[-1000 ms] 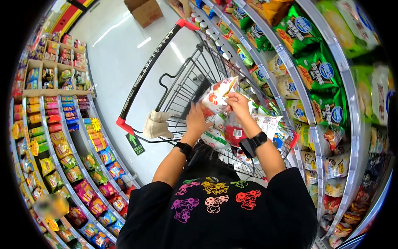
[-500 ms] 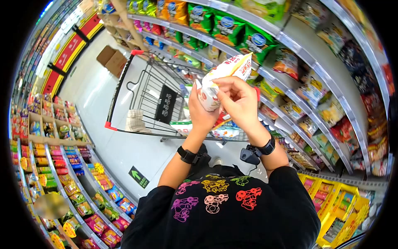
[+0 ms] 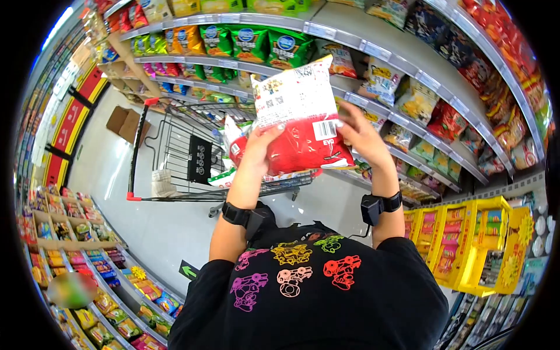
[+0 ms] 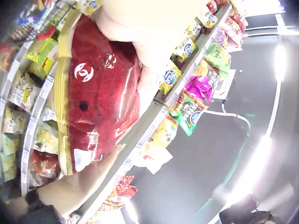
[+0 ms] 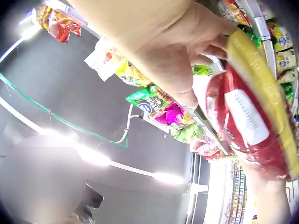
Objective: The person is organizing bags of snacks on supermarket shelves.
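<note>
the red-and-white snack bag (image 3: 298,147) is held up by the shopping cart's (image 3: 200,160) front end, left edge pinched between the left hand's (image 3: 259,146) thumb and fingers; the right hand's (image 3: 366,135) fingers spread loosely at its right edge, thumb beside the barcode (image 3: 324,130).

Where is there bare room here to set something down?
On the floor, between the cart and the snack shelves at picture left. A grey strip of upper shelf is also bare, between its price rail and the packs behind. It's crowded in the cart near the red and white bag, and on the yellow rack.
</note>
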Demonstrator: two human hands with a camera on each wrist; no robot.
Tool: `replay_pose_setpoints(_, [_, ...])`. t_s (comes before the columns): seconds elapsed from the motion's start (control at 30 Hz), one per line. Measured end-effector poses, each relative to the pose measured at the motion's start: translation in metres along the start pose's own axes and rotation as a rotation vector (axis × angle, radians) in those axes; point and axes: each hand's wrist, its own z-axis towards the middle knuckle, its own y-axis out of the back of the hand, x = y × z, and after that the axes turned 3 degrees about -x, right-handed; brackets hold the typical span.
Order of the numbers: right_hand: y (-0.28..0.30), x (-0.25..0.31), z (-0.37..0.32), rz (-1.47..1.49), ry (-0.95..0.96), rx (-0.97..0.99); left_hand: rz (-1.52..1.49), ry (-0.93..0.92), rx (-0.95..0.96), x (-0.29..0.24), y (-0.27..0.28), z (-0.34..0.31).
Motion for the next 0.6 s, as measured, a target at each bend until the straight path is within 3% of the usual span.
replay_pose_setpoints(0.03, [-0.006, -0.007, -0.004, -0.017, 0.14, 0.016, -0.009, 0.023, 0.033, -0.001, -0.001, 0.001])
replay_pose_setpoints(0.23, [-0.013, -0.007, -0.024, -0.016, 0.053, -0.061, 0.035, 0.062, 0.119, -0.007, -0.009, -0.001])
replay_pose_setpoints(0.6, [-0.026, -0.017, -0.008, 0.037, -0.051, -0.025, 0.016, 0.154, 0.051, -0.005, 0.01, 0.007])
